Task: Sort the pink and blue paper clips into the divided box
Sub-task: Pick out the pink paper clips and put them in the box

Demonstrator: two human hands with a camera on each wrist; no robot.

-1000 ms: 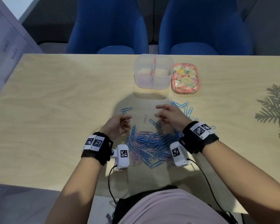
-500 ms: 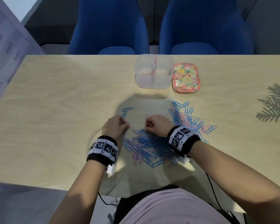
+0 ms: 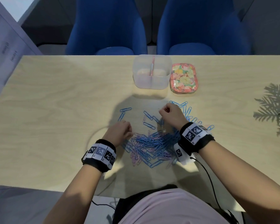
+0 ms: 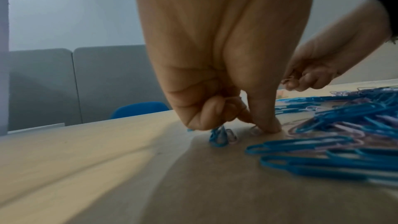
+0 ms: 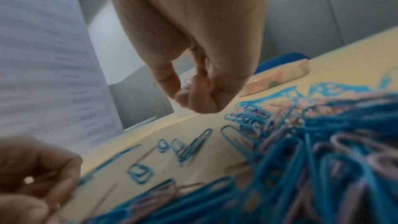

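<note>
A mixed pile of blue and pink paper clips [image 3: 152, 143] lies on the table in front of me. My left hand [image 3: 128, 132] is down at the pile's left edge. Its curled fingers hold a small bunch of blue and pink clips [image 4: 219, 136], and one fingertip [image 4: 269, 128] presses the table beside a pink clip. My right hand [image 3: 162, 110] is raised beyond the pile and pinches a pink paper clip [image 5: 188, 81] between thumb and fingers. The clear divided box [image 3: 152, 84] with a pink divider stands farther back. What it holds is unclear.
A floral tin [image 3: 183, 78] sits right of the box. Loose blue clips [image 3: 124, 110] lie left of the right hand, with more [image 3: 187, 109] to its right. Two blue chairs [image 3: 107, 29] stand behind the table. A paper sheet [image 3: 5, 54] hangs at the far left.
My right hand has lifted off the pile and moved away from me, with a pink clip in its fingers. My left hand has stayed low at the pile's left edge.
</note>
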